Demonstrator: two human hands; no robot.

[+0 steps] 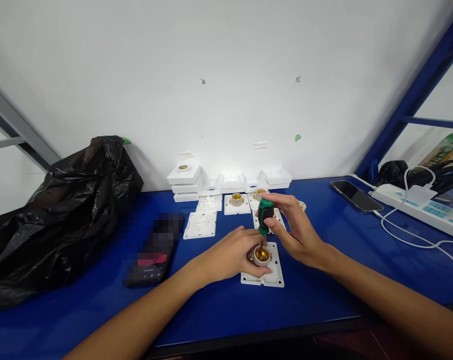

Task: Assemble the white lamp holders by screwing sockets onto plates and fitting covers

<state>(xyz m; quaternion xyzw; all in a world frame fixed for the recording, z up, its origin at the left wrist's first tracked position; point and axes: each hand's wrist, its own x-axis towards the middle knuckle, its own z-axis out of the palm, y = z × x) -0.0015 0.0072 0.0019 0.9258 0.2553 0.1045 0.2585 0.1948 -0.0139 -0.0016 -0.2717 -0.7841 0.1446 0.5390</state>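
Observation:
My right hand (292, 230) grips a green and black screwdriver (266, 216), held upright with its shaft pointing down into a lamp socket (262, 256). The socket is round, with a brass-coloured inside, and sits on a square white base plate (273, 274) lying on the blue table. My left hand (239, 255) is closed around the socket, thumb at the front and fingers behind it. The screwdriver's tip is inside the socket and hard to make out. Behind my hands another socket (237, 199) rests on its own white plate, and more plates lie beside it.
White square housings (184, 175) are stacked by the wall. A black plastic bag (64, 220) and a dark phone (156, 250) lie on the left. To the right are another phone (356, 196), a white power strip (425, 207) and loose white cables.

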